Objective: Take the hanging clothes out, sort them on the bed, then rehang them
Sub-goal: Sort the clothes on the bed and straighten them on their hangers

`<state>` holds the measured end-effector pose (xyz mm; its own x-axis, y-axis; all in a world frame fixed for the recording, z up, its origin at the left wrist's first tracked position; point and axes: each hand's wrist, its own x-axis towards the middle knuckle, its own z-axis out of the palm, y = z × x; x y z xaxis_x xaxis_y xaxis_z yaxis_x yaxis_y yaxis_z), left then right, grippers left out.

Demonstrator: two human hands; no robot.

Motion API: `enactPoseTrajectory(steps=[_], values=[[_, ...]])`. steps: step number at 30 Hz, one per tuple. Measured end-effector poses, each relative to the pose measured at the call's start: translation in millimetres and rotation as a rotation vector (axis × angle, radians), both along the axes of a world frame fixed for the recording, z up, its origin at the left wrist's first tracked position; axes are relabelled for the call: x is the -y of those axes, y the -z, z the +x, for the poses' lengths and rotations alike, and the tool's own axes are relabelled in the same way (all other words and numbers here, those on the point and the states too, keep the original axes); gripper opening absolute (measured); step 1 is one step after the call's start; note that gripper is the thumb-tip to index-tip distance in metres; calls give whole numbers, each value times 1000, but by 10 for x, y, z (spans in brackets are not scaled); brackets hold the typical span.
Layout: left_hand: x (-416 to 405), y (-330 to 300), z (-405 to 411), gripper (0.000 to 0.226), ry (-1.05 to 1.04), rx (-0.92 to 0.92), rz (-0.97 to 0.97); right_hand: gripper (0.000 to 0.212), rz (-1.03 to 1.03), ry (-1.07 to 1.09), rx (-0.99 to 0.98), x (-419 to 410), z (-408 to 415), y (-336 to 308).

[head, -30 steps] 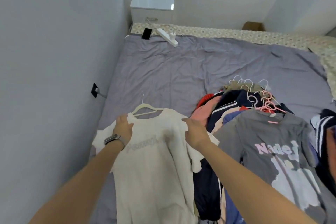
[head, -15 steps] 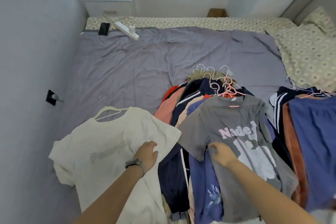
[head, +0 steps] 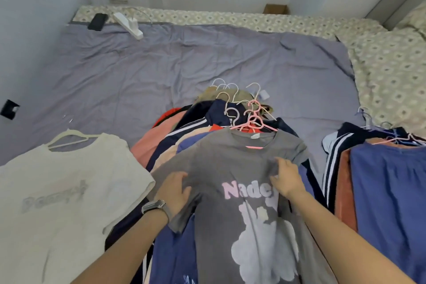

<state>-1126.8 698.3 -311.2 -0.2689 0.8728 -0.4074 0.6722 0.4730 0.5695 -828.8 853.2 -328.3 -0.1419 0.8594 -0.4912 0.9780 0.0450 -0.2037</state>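
Both hands lie on the grey T-shirt (head: 232, 168) at centre frame — the left hand (head: 176, 189) seems to pinch fabric near its sleeve, while the right hand (head: 287, 180) gathers a fold at the chest. The shirt tops the middle pile (head: 184, 131) on the bed (head: 138, 71), so sorting seems under way. The next move likely calls for lifting it, pink hanger (head: 253, 124) included, toward the white T-shirt (head: 69, 187) at lower left or the stack (head: 380, 180) at right.

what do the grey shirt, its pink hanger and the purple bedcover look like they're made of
Grey shirt: soft matte knit, likely cotton; it bunches under the hands, with a pale print on it.
Pink hanger: thin and smooth, probably plastic or coated wire.
Purple bedcover: matte woven cloth, creased all over.
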Motion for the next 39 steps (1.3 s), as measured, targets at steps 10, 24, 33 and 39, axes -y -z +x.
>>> enactPoseTrajectory(steps=[10, 24, 33, 39], values=[[-601, 261, 144, 44, 17, -66, -1, 64, -16, -7, 68, -1541, 201, 620], [-269, -378, 375, 36, -69, 20, 248, 39, 440, -125, -110, -539, 400, -304], [54, -1325, 793, 34, 34, -156, 266, 52, 462, -93, -258, 479, 807, -1651], [915, -2011, 894, 41, -105, -282, 364, 8, 294, -141, -578, 1143, 903, -2244]])
